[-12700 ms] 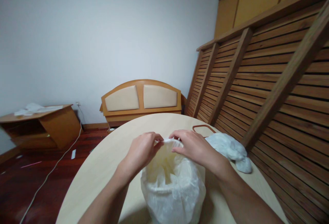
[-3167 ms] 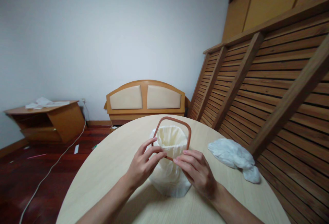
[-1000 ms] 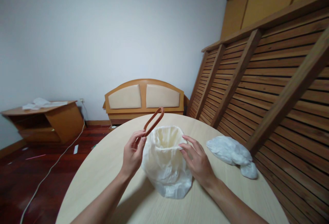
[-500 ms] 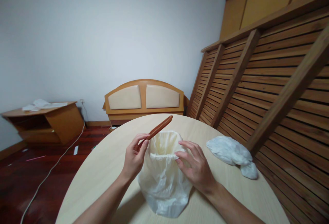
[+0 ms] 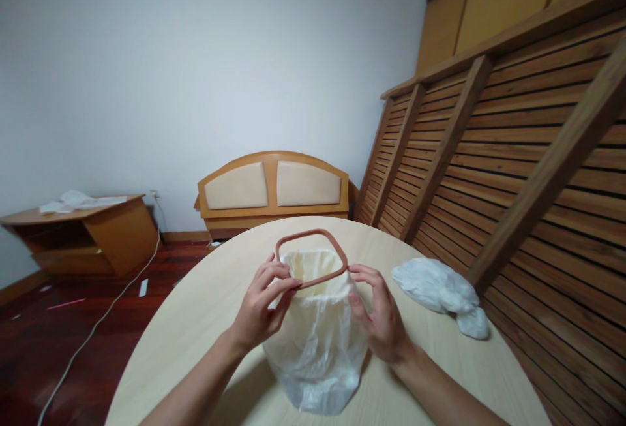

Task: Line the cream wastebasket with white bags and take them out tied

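Note:
A bin (image 5: pixel 317 348) lined with a translucent white plastic bag stands upright on the round table, the bag folded over its rim. Above its mouth sits a brown rim ring (image 5: pixel 320 279), square with rounded corners, tilted with its far side raised. My left hand (image 5: pixel 261 308) is closed on the ring's near left corner, fingers on top and thumb underneath. At the near right corner, the fingertips of my right hand (image 5: pixel 381 321) touch the ring, while its thumb lies lower against the bag. Part of the bin's rim is hidden behind the ring and fingers.
A crumpled white plastic bag (image 5: pixel 437 289) lies on the pale round table (image 5: pixel 205 334) to the right. Slatted wooden panels (image 5: pixel 489 171) lean close by on that side. Behind stands a headboard (image 5: pixel 274 184); a low cabinet (image 5: pixel 117 230) and a cable (image 5: pixel 105 318) are on the left.
The brown ring has turned from edge-on, held up at the left, to lie nearly flat over the bin's mouth. My right hand has moved from the bag's rim to the ring's right corner.

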Demonstrator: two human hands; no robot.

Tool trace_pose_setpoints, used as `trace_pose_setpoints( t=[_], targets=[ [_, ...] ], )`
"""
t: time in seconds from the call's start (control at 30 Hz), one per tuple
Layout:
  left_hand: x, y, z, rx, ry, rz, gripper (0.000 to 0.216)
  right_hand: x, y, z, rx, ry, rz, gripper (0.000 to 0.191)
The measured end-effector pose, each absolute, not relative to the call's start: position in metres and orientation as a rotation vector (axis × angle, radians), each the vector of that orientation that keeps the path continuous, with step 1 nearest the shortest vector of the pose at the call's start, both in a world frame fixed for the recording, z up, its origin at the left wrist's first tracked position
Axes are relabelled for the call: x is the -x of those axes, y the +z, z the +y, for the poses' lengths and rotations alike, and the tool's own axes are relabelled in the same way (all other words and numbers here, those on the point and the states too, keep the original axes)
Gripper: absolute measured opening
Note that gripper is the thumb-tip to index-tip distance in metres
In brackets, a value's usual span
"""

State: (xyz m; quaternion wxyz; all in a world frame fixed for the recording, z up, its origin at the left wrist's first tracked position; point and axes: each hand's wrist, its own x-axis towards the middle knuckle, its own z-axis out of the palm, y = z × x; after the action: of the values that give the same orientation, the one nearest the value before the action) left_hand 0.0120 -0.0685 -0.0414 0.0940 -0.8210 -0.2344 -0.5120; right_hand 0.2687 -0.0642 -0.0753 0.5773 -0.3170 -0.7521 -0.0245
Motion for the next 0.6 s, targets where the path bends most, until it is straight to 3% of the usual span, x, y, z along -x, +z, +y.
trace_pose_setpoints(
  t=[0.17, 0.6],
  targets=[
    [-0.0178, -0.0405, -0.0716, 2.52, -1.548, -0.667, 0.032, -0.2721, -0.0783, -0.059, 0.821, -0.031, -1.73, 0.037],
    [-0.0154, -0.0392, -0.0726, 2.639, -1.625, -0.689, 0.024, -0.2773, -0.0766, -0.0541, 0.722, -0.129, -1.844, 0.03]
  ],
)
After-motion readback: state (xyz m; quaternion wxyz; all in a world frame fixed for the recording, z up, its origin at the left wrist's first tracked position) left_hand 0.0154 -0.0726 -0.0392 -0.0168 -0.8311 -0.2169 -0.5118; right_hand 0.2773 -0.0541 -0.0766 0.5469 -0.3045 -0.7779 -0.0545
